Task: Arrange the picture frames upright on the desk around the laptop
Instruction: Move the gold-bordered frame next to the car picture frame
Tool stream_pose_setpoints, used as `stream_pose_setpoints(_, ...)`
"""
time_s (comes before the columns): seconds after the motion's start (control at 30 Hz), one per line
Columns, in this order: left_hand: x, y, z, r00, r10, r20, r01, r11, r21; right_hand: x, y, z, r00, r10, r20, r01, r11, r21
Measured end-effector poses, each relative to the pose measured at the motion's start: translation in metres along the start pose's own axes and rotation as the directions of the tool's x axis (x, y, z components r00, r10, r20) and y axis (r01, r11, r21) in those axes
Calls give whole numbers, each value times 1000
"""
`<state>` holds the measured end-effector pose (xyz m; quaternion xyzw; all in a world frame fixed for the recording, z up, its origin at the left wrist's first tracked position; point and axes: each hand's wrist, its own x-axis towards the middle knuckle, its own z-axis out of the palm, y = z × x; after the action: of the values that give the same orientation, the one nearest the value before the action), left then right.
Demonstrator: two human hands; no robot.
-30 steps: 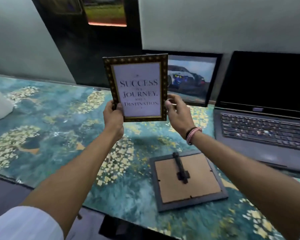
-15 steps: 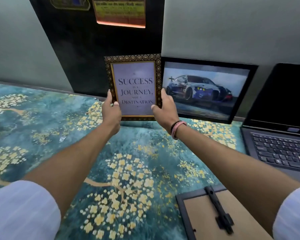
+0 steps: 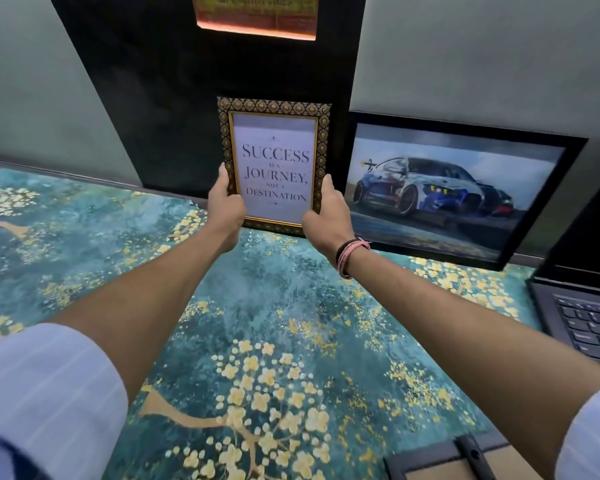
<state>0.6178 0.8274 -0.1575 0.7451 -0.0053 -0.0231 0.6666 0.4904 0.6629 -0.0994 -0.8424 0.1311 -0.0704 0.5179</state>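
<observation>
A gold-patterned quote frame (image 3: 274,161) reading "Success is a journey, not a destination" stands upright at the back of the desk against a dark wall panel. My left hand (image 3: 226,204) grips its lower left edge and my right hand (image 3: 326,216) grips its lower right edge. Its bottom edge looks to be at the desk surface. Just to its right a black car picture frame (image 3: 458,188) leans upright against the wall. The open laptop (image 3: 589,317) sits at the far right. A third frame (image 3: 440,462) lies face down at the bottom right, partly cut off.
The desk (image 3: 274,306) has a teal surface with yellow flower patterns. A dark wall panel (image 3: 187,98) rises behind the quote frame, with a lit picture (image 3: 257,12) hung on it. Grey wall fills both sides.
Both hands have carried the quote frame from mid-air above the desk back to the wall, setting it down left of the car frame. The camera has leaned forward.
</observation>
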Motion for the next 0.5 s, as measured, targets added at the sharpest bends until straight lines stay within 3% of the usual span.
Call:
stream_pose_setpoints(0.33, -2, 4, 6, 998, -62, 1, 61, 996, 62, 8, 6, 11, 1000, 14, 14, -13, 999, -40)
stream_pose_setpoints(0.5, -20, 15, 16, 994, -90, -69, 92, 995, 31, -3, 6, 6, 1000, -14, 7, 14, 998, -64)
